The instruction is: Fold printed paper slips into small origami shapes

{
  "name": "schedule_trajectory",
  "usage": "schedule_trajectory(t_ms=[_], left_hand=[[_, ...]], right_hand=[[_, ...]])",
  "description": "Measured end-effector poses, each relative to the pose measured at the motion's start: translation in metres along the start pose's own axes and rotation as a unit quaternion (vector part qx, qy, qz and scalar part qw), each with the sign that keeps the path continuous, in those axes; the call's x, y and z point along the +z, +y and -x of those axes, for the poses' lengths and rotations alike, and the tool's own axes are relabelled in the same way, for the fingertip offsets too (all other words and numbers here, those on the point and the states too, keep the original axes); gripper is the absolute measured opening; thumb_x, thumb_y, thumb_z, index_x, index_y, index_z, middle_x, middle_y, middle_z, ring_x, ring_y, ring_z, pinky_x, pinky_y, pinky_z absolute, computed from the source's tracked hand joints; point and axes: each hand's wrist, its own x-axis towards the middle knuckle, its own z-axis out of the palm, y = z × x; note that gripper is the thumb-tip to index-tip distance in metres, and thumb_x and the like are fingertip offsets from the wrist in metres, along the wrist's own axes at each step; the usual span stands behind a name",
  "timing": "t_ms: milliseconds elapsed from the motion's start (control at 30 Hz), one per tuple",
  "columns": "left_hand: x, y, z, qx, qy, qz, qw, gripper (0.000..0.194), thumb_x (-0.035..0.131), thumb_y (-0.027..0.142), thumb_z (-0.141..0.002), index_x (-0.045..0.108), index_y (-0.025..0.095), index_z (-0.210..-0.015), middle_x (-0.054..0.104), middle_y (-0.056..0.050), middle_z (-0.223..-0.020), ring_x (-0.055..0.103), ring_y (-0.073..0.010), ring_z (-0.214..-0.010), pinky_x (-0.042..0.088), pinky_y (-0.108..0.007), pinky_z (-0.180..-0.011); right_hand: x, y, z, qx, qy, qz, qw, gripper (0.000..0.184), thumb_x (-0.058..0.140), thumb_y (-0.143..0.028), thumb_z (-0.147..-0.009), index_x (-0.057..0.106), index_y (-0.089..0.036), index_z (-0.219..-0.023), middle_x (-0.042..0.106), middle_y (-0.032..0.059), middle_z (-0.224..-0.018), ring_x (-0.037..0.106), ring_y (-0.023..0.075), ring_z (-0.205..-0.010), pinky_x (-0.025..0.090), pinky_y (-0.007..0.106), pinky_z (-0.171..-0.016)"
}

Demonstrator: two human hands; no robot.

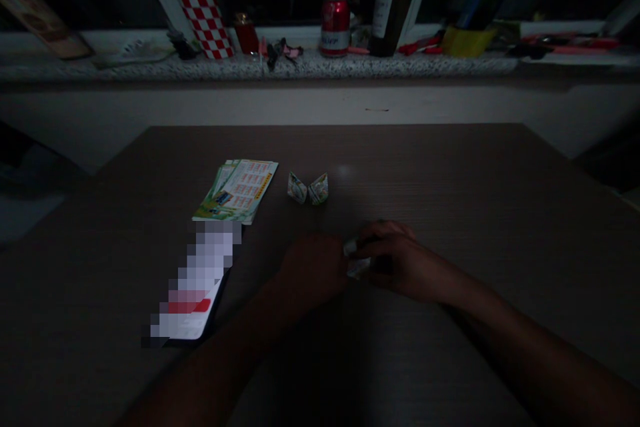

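The dim bench (450,167) fills the view; well in from its far edge, about midway between its side edges, the right hand (400,257) pinches a small paper piece (359,269) in its grip, while the left hand (316,267) sits against it, fingers hidden, so I cannot tell that grip. Probably light and easily crushed, the paper piece seems best held by its edges; dimness and fingers obscure its shape.

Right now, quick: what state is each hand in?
Left hand: fingers hidden from view beside the small paper; grip cannot be told.
Right hand: fingers bent at that paper; too dim to tell how firmly closed.
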Motion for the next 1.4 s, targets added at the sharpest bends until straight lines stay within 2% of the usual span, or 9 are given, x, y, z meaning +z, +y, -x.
schedule_trajectory(t_ms=[100, 300, 600, 733, 933, 1033, 1167, 1267, 1400], left_hand=[[0.000, -0.001, 0.001, 0.008, 0.001, 0.007, 1.000, 0.026, 0.045, 0.031, -0.087, 0.066, 0.015, -0.084, 0.071, -0.011, -0.082, 0.067, -0.0246, -0.073, 0.047, -0.032, -0.063], [0.002, -0.001, 0.003, -0.007, 0.014, 0.017, 1.000, 0.040, 0.053, 0.055, -0.080, 0.065, 0.017, -0.084, 0.069, -0.010, -0.083, 0.066, -0.0263, -0.073, 0.048, -0.035, -0.065], [-0.005, 0.001, 0.001, -0.047, -0.020, 0.029, 0.998, 0.022, 0.057, 0.035, -0.076, 0.066, 0.017, -0.085, 0.071, -0.010, -0.085, 0.067, -0.0271, -0.076, 0.050, -0.034, -0.063], [-0.006, -0.010, 0.002, -0.058, -0.024, 0.049, 0.997, 0.020, 0.058, 0.029, -0.074, 0.066, 0.018, -0.088, 0.071, -0.010, -0.091, 0.067, -0.0267, -0.083, 0.049, -0.034, -0.067], [-0.005, -0.033, 0.007, -0.073, -0.002, 0.079, 0.994, 0.014, 0.059, 0.023, -0.074, 0.066, 0.018, -0.085, 0.070, -0.008, -0.089, 0.065, -0.0238, -0.080, 0.045, -0.029, -0.062], [-0.003, -0.037, 0.008, -0.048, 0.005, 0.097, 0.994, 0.015, 0.058, 0.019, -0.073, 0.065, 0.019, -0.087, 0.069, -0.007, -0.088, 0.064, -0.0230, -0.080, 0.044, -0.030, -0.063], [0.001, -0.033, 0.013, 0.037, 0.030, 0.118, 0.992, 0.023, 0.056, 0.011, -0.073, 0.064, 0.019, -0.094, 0.066, -0.005, -0.095, 0.061, -0.0206, -0.087, 0.045, -0.030, -0.074], [0.004, -0.027, 0.017, 0.095, 0.051, 0.133, 0.985, 0.023, 0.060, 0.014, -0.075, 0.064, 0.018, -0.098, 0.062, -0.006, -0.103, 0.057, -0.0210, -0.097, 0.044, -0.031, -0.085], [0.005, -0.019, 0.018, 0.146, 0.074, 0.144, 0.976, 0.010, 0.057, 0.020, -0.085, 0.065, 0.017, -0.091, 0.062, -0.005, -0.093, 0.056, -0.0189, -0.091, 0.043, -0.030, -0.082]], right_hand=[[0.000, 0.000, 0.000, -0.006, 0.006, 0.005, 1.000, 0.034, 0.077, -0.021, -0.071, 0.072, -0.031, -0.104, 0.066, 0.0018, -0.105, 0.056, 0.0230, -0.103, 0.035, 0.041, -0.092], [0.002, 0.001, 0.001, -0.007, 0.011, 0.003, 1.000, 0.034, 0.075, -0.018, -0.072, 0.072, -0.031, -0.102, 0.066, 0.0019, -0.105, 0.056, 0.0234, -0.104, 0.035, 0.042, -0.092], [0.002, 0.002, 0.003, -0.007, 0.007, 0.008, 1.000, 0.034, 0.076, -0.021, -0.072, 0.071, -0.032, -0.104, 0.065, 0.0016, -0.106, 0.055, 0.0233, -0.105, 0.034, 0.043, -0.094], [0.002, 0.002, 0.003, -0.006, 0.010, 0.011, 1.000, 0.034, 0.077, -0.022, -0.072, 0.071, -0.032, -0.104, 0.065, 0.0019, -0.107, 0.055, 0.0237, -0.106, 0.034, 0.043, -0.094], [0.001, 0.000, 0.003, -0.006, 0.010, 0.016, 1.000, 0.036, 0.077, -0.018, -0.070, 0.071, -0.029, -0.105, 0.065, 0.0036, -0.108, 0.054, 0.0253, -0.108, 0.035, 0.045, -0.095], [-0.001, 0.001, 0.005, -0.019, 0.007, 0.009, 1.000, 0.038, 0.077, -0.020, -0.070, 0.071, -0.029, -0.106, 0.065, 0.0040, -0.109, 0.055, 0.0258, -0.106, 0.036, 0.046, -0.094], [-0.004, 0.001, 0.006, -0.038, -0.005, -0.002, 0.999, 0.045, 0.079, -0.019, -0.068, 0.069, -0.030, -0.112, 0.064, 0.0044, -0.110, 0.053, 0.0264, -0.109, 0.035, 0.046, -0.096], [-0.005, 0.001, 0.006, -0.053, -0.011, -0.012, 0.998, 0.034, 0.075, -0.021, -0.076, 0.069, -0.028, -0.109, 0.065, 0.0045, -0.109, 0.053, 0.0255, -0.110, 0.035, 0.045, -0.096], [-0.004, 0.001, 0.004, -0.080, 0.018, -0.074, 0.994, 0.013, 0.064, -0.021, -0.087, 0.070, -0.024, -0.098, 0.069, 0.0035, -0.096, 0.059, 0.0205, -0.097, 0.038, 0.042, -0.093]])
